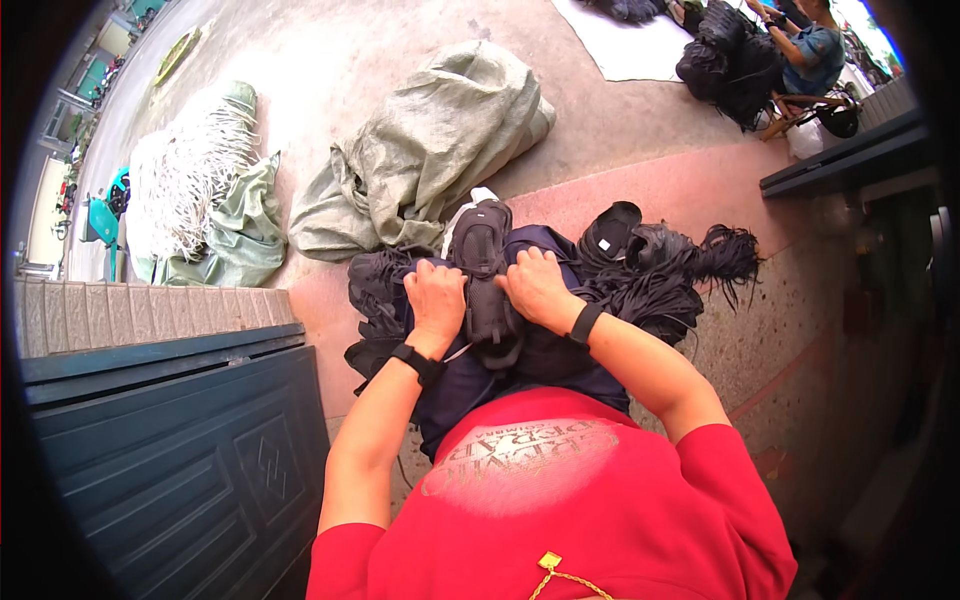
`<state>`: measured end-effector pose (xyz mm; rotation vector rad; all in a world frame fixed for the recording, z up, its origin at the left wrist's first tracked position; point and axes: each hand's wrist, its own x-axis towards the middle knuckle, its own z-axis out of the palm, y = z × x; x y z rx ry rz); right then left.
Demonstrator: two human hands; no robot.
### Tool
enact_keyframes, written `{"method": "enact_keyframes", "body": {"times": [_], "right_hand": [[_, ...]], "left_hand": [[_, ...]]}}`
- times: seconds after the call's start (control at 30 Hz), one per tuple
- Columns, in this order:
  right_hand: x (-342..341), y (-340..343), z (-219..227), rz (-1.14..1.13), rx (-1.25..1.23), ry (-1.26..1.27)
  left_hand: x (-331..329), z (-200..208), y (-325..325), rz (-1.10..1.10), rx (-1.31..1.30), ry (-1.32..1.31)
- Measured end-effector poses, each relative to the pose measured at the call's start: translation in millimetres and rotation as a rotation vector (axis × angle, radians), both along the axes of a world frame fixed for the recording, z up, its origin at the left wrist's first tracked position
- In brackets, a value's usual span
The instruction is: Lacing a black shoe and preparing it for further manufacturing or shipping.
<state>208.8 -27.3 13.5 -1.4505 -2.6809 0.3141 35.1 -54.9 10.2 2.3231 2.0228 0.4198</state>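
Observation:
A black shoe upper [484, 245] lies lengthwise over my lap, with its heel end toward me and a whitish piece [482, 196] showing at its far end. My left hand [437, 298] is closed at its left edge, fingers curled in. On the opposite edge, my right hand [540, 288] pinches it with bent fingers. What the fingertips hold exactly is partly hidden under the knuckles. More black shoe uppers [375, 292] sit beside my left knee. A larger heap of black uppers with dangling laces [650, 285] lies to the right of my right hand.
A big grey-green woven sack [435, 150] lies just beyond my knees. Farther left, white laces [190, 170] spill over another green sack [245, 225]. A blue metal door [190, 440] stands at left. Another person [812, 55] sits at upper right beside a black pile [730, 65].

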Motion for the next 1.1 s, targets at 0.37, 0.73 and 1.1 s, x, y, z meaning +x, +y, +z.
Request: {"method": "enact_keyframes", "body": {"times": [0.37,0.73,1.1], "right_hand": [[9,8,-12,0.076,-0.121,0.102],[5,1,-25,-0.092,-0.109,0.427],[-5,9,-10,0.207,0.082,0.173]], "left_hand": [[-11,15,13,-0.126,-0.437,0.036],[3,15,13,-0.131,-0.131,-0.195],[4,-14,37,-0.020,-0.052,-0.505]]}}
